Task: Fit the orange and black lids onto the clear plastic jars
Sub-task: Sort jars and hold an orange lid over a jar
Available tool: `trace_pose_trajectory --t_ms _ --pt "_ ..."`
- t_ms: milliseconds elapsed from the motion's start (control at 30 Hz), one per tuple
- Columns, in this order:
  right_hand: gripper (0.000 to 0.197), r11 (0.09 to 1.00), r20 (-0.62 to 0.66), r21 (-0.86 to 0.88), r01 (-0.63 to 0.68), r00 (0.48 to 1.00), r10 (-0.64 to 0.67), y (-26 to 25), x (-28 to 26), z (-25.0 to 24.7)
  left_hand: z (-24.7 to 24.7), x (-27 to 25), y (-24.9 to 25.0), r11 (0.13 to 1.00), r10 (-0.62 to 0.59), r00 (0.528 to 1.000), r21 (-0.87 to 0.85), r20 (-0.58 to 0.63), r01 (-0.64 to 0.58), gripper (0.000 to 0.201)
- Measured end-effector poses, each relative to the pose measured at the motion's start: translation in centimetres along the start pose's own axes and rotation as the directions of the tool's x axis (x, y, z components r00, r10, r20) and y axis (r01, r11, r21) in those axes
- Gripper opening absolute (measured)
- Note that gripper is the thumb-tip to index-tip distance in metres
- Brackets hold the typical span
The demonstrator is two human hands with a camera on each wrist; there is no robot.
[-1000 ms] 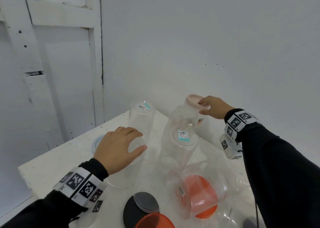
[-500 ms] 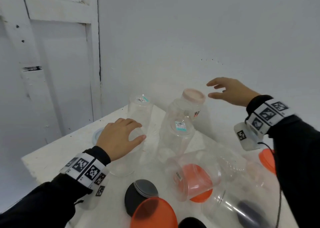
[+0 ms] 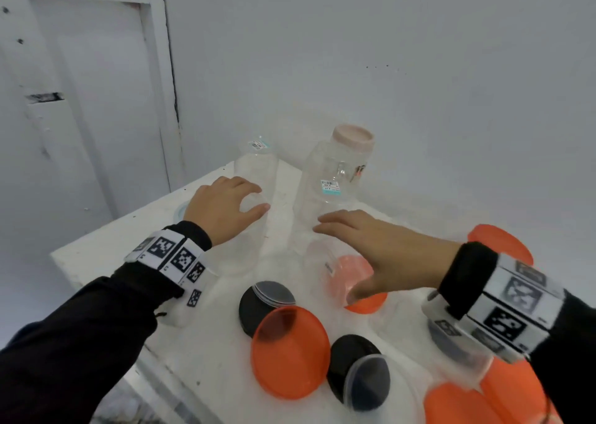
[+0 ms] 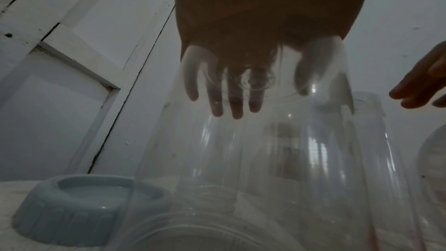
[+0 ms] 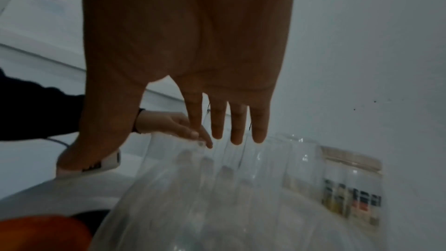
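Note:
My left hand grips the top of an upside-down clear jar at the table's left; the left wrist view shows its fingers and thumb pressed on the jar's base. My right hand hovers open, fingers straight, just over a clear jar lying on its side with an orange lid behind it. Whether it touches that jar I cannot tell. A loose orange lid and two black lids lie near the front edge.
At the back stand a jar with a pink lid and two upside-down clear jars. More orange lids lie at the right. A grey-blue lid sits left of my left hand. Walls close off the back.
My right hand left the pink lid, rose, then came down and toward me over the lying jar. The left hand stayed on its jar. The head view tilted down.

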State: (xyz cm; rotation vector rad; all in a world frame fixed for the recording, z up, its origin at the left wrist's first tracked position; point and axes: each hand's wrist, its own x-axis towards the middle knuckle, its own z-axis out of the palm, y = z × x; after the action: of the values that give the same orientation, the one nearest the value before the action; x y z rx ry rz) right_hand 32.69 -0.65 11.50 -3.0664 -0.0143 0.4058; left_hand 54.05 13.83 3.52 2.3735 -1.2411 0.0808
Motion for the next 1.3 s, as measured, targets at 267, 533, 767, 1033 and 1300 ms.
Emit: trace_pose_trajectory --t_ms 267,533,767,1033,1300 --pt "0.114 0.979 0.023 -0.185 -0.083 0.996 0.088 -0.3 1.3 2.8 -0.1 0.0 0.1 1.0 0.008 1.0 0.01 -0.009 -0.008 0.044" --pt "0.111 0.95 -0.042 -0.285 -0.125 0.992 0.118 -1.1 1.3 2.7 -0.5 0.1 0.1 0.999 0.015 1.0 -0.051 -0.015 -0.015 0.044" --pt "0.114 0.938 -0.188 -0.258 -0.231 0.964 0.186 -1.2 -1.6 1.2 -1.9 -0.4 0.9 0.99 0.119 0.991 -0.064 -0.065 -0.123 0.045" --pt "0.105 0.963 -0.468 -0.075 -0.26 0.861 0.196 -0.4 -6.9 0.0 -2.0 -5.7 6.1 0.887 0.413 0.895 -0.148 -0.166 -0.437 0.056" --pt "0.115 0.937 -0.65 0.036 -0.348 0.704 0.286 -0.3 -13.8 -1.4 2.8 -10.9 12.0 0.759 0.651 0.701 -0.248 0.292 -0.602 0.06"
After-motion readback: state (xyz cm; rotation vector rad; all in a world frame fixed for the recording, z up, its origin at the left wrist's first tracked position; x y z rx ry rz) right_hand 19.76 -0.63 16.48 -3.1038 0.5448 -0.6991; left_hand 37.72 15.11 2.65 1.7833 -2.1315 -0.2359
